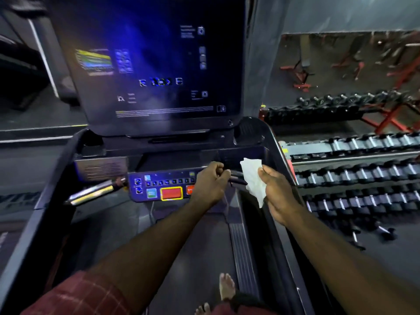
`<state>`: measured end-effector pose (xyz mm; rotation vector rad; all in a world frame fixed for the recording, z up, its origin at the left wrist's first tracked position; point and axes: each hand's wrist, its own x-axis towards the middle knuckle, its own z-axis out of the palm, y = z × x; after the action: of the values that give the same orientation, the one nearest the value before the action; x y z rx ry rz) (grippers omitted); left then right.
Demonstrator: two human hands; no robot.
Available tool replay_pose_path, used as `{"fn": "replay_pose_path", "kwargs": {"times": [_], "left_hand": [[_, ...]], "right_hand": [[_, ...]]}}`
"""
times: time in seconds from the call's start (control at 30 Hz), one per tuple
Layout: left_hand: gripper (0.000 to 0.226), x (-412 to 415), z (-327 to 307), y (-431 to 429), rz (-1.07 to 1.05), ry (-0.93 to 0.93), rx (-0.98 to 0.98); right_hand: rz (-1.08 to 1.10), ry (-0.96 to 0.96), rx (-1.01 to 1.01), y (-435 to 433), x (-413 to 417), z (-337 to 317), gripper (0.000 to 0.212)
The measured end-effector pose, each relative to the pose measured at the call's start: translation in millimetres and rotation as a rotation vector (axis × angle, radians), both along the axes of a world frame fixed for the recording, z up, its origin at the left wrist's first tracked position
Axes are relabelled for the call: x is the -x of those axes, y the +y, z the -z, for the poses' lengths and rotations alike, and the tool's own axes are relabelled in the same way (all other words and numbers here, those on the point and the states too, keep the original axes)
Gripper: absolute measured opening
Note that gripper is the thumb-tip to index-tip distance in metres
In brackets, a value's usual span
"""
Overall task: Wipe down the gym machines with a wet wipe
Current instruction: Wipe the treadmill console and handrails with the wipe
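Left hand (210, 183) half-hides handlebar (237, 178); right hand (276, 189) pinches wipe (253, 178)

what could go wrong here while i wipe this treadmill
1. The left hand is curled right over the button panel while the screen is lit. A bumped button might start the belt under the bare foot.
2. The right hand holds the wipe close to the powered panel. If it is dripping, moisture could seep in around the buttons.
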<state>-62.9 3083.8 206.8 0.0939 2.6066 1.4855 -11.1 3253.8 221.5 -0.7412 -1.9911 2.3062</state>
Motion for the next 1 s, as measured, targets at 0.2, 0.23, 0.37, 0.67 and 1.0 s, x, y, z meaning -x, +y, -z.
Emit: {"fn": "replay_pose_path", "kwargs": {"times": [0.2, 0.23, 0.37, 0.67, 1.0], "left_hand": [[0.033, 52, -26, -32, -0.091, 0.056, -0.03], [0.033, 59, -30, -38, -0.111, 0.061, -0.03], [0.026, 83, -38, -59, -0.177, 0.069, -0.03], [0.024, 105, -51, -121, -0.277, 0.104, -0.059], [0.025, 116, -41, -245, -0.192, 0.071, -0.06]], "right_hand": [[-0.125, 0.044, 0.006, -29, 62, -23, 0.022], [-0.14, 0.049, 0.015, -32, 73, -26, 0.023], [-0.224, 0.09, 0.055, -45, 113, -40, 0.019], [-0.335, 0.105, 0.097, -102, 153, -61, 0.021], [-0.284, 0.118, 0.068, -211, 171, -56, 0.023]]}}
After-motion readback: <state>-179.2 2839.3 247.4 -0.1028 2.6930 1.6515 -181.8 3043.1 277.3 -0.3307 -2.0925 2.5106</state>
